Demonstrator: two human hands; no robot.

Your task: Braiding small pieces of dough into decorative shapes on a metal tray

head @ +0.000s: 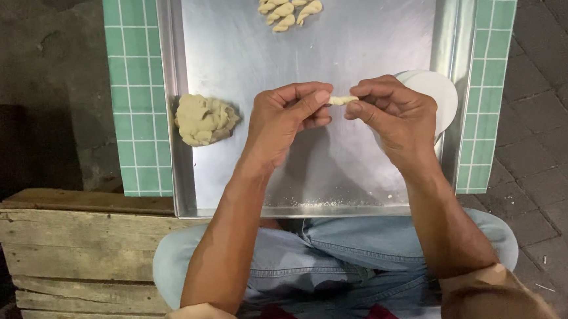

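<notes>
Both hands pinching one small dough piece above tray.
Left hand (288, 116) and right hand (396, 113) closed on dough piece (343, 100) over metal tray (364, 174); dough lump (204, 118) left, twisted pieces (288, 5) at far end.

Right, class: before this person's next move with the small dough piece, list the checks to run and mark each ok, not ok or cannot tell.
1. Small pale dough piece pinched at both ends between left hand and right hand: ok.
2. Piece held above the shiny metal tray, not past its rim: ok.
3. Bare tray surface free beside the finished twisted dough pieces: ok.
4. Beige dough lump within reach at the tray's left edge: ok.
5. Round white dish has contents: cannot tell, the right hand hides it.
6. Piece evenly twisted: cannot tell, too small.
</notes>
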